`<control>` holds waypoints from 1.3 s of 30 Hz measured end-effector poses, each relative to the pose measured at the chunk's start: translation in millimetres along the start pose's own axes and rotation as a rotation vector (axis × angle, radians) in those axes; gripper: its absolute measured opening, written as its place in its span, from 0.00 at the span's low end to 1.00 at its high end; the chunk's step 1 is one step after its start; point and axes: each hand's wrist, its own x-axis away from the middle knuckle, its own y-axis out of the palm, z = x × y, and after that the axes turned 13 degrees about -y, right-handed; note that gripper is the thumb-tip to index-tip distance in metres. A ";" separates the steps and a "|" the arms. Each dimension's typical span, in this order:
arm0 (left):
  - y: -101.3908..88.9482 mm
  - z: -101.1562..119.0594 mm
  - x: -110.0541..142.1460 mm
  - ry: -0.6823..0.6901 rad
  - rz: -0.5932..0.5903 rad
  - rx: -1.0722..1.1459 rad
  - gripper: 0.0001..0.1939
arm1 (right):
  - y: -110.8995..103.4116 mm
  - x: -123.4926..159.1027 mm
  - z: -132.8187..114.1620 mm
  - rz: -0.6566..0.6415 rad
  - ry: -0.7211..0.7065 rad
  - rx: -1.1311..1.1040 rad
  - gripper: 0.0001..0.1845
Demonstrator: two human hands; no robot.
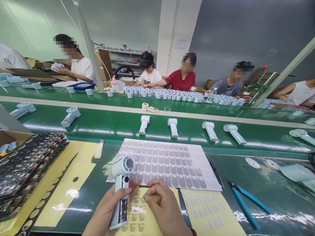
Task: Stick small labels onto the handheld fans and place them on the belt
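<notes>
A light blue handheld fan (120,196) stands upright in my left hand (108,206), its round head at the top and a dark panel along its handle. My left fingers wrap round the handle. To the right of it, my right hand (163,205) hovers over a yellow label sheet (137,218) with rows of small printed labels. Its thumb and fingertips are pinched together; whatever they may hold is too small to make out. Just behind both hands lies a white sheet of grey stickers (159,160).
Blue-handled pliers (248,200) and tweezers (215,168) lie to the right, past a yellow sheet of small white stickers (204,206). Black parts (31,167) are stacked at left. Several fans (173,127) rest on the green belt (118,123). Co-workers (182,77) sit opposite.
</notes>
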 end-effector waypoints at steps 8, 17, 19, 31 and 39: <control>-3.5 -9.2 -3.1 -0.006 0.028 -0.078 0.17 | 0.3 -0.9 5.0 -0.100 -0.142 0.238 0.08; 19.1 5.3 7.5 -0.006 0.002 -0.052 0.23 | -27.1 -17.2 -39.3 -0.121 0.033 -0.395 0.06; 25.6 6.8 6.1 -0.037 -0.025 -0.016 0.23 | -27.5 -21.1 -50.2 -0.148 0.007 -0.401 0.04; 44.0 9.0 -4.0 -0.002 -0.062 0.076 0.20 | -28.7 -36.7 -64.8 -0.163 0.024 -0.187 0.05; 50.1 7.4 1.4 0.003 -0.126 0.047 0.19 | -29.0 -39.1 -57.3 -0.081 -0.130 -0.023 0.08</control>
